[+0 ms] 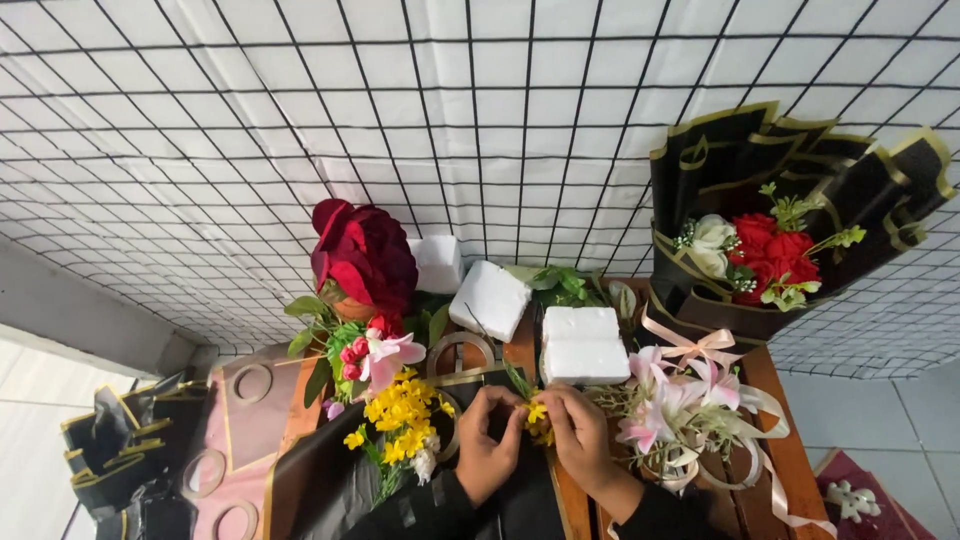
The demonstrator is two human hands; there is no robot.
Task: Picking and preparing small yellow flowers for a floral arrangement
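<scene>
My left hand (487,445) and my right hand (578,432) meet over the wooden table (775,430), both pinching a small sprig of yellow flowers (537,412) with a green stem between the fingertips. Left of my left hand lies a bunch of yellow flowers (400,420) on black wrapping paper (330,480). Pink and white lilies (665,400) tied with a peach ribbon (700,345) lie just right of my right hand.
White foam blocks (583,345) sit behind my hands. A large dark red rose bunch (362,255) with pink blooms stands at the left. A finished bouquet in black and gold wrap (780,230) leans on the wire grid wall (480,130). More wrapping sheets (130,450) lie far left.
</scene>
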